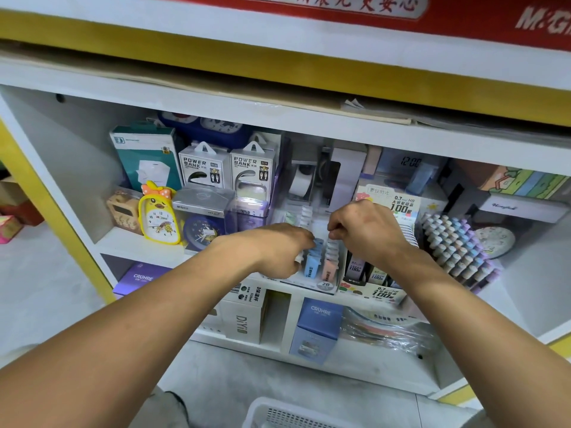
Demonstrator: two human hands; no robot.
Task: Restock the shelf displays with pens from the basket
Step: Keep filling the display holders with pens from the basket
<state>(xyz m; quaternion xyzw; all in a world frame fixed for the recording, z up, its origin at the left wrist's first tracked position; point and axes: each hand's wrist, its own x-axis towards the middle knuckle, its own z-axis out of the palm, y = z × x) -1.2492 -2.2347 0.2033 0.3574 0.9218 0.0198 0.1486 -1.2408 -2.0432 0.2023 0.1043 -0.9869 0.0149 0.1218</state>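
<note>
A clear display tray [325, 285] marked 2B stands at the shelf's front edge, with a row of blue cases [312, 263] and a row of pink cases [329, 267]. My left hand [278, 253] is curled at the tray's left side, its fingertips on the blue row, and grips a small white item [299, 258] that peeks from under the palm. My right hand [366, 231] hovers over the pink row and pinches the top of a pale case there. The white basket [278, 415] shows only its rim at the bottom edge; its contents are hidden.
A rack of pastel-capped pens [457, 247] stands to the right, and a 0.7 HB lead display [375, 291] sits under my right wrist. Clocks [159, 219] and power bank boxes [204, 166] fill the left. Boxes [318, 327] stand on the shelf below.
</note>
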